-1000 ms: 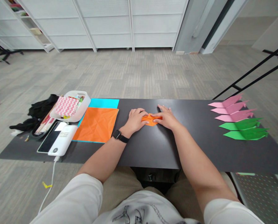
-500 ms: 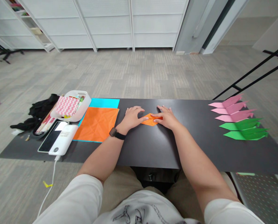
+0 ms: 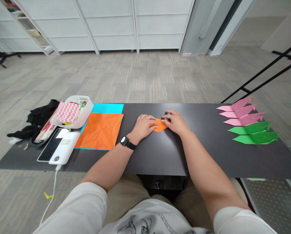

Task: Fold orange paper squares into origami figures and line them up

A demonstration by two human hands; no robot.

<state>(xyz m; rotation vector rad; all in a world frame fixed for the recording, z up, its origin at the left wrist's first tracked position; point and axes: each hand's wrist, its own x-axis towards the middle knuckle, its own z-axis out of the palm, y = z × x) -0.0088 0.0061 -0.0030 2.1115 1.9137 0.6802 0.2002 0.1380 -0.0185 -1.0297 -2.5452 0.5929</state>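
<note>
The folded orange paper, likely light and easily creased, lies on the bench between left hand and right hand, each grip closed on the nearer end, the suitable holding point.

The person's left hand and right hand rested on a small folded orange paper on a dark table. To the left lay orange and blue sheets, a white basket and a white power bank. On the right stood a row of three pink and two green folded birds.
</note>
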